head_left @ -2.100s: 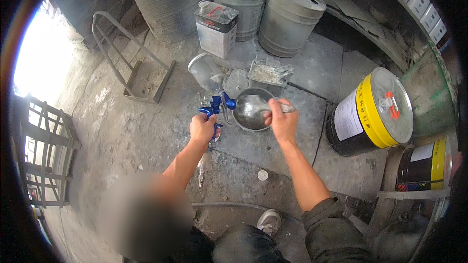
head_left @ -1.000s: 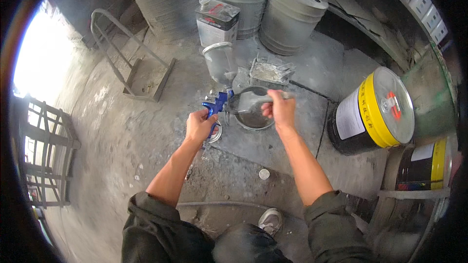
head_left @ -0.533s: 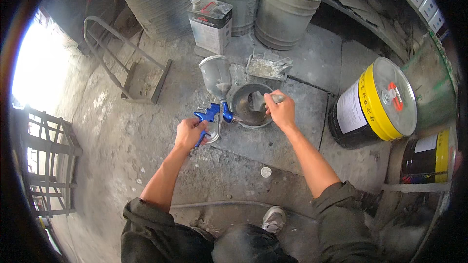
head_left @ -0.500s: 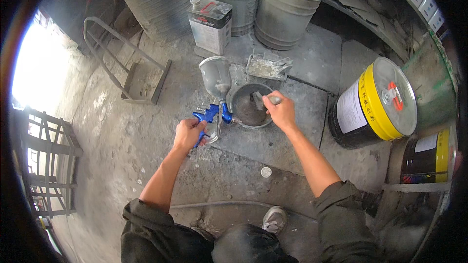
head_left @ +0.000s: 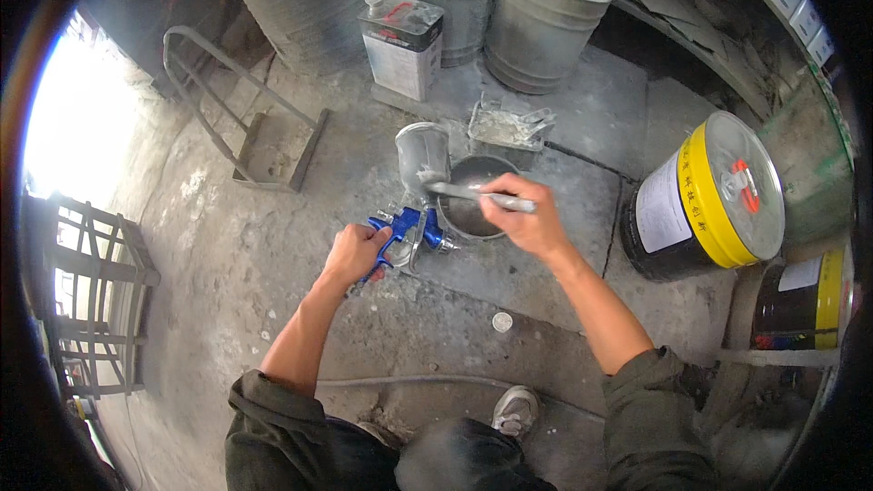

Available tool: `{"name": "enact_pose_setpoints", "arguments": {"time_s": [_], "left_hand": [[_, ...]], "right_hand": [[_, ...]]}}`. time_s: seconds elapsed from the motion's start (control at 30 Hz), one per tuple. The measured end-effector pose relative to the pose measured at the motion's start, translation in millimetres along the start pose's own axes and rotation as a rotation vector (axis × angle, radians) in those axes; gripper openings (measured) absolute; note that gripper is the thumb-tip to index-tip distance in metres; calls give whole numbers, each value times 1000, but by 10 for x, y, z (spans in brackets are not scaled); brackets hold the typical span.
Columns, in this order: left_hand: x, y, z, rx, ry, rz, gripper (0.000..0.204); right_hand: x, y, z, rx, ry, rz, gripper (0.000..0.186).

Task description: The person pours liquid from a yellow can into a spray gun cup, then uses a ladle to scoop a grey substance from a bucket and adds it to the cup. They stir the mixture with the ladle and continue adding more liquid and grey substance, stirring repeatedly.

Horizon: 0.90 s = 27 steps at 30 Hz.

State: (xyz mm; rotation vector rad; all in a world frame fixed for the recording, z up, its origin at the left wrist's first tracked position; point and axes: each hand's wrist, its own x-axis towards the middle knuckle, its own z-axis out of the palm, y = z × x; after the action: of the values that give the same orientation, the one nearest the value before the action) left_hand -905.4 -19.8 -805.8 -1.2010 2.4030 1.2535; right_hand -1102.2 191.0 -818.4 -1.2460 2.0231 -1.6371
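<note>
Since two seconds ago the spray gun's cup has swung upright, and the right hand (head_left: 527,223) has come off the bowl's rim to lay a flat metal stick across it. Left hand (head_left: 350,253) is closed round the handle of the blue spray gun (head_left: 409,229), whose grey cup (head_left: 423,153) stands open-mouthed at about twelve o'clock from that hand. Right hand pinches the stirring stick (head_left: 477,194), its tip reaching the cup's lower side, over the dark round bowl (head_left: 473,216) on the concrete floor (head_left: 273,245). At three o'clock from the bowl lies a yellow-lidded drum (head_left: 714,195); at twelve o'clock sits a crumpled tray (head_left: 507,127), and beyond it a square tin (head_left: 400,44) and grey pails (head_left: 536,18). By my reckoning the gun is set up and paint is mixed in the bowl, but filling the cup looks barely begun; I cannot see inside it.
</note>
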Motion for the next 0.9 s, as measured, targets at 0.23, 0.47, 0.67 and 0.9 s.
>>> {"name": "enact_pose_setpoints", "arguments": {"time_s": [0.23,0.47,0.67,0.9], "left_hand": [[-22,17,35,98,-32,107,47],[-30,-199,-56,308,37,210,43],[-162,-96,-239,162,-6,152,43],[-158,-296,-270,137,-15,106,49]], "right_hand": [[203,-68,9,-176,138,-193,14],[424,124,-205,-297,105,-85,21],[41,737,-137,-487,76,161,24],[-272,813,91,-319,109,177,20]]}}
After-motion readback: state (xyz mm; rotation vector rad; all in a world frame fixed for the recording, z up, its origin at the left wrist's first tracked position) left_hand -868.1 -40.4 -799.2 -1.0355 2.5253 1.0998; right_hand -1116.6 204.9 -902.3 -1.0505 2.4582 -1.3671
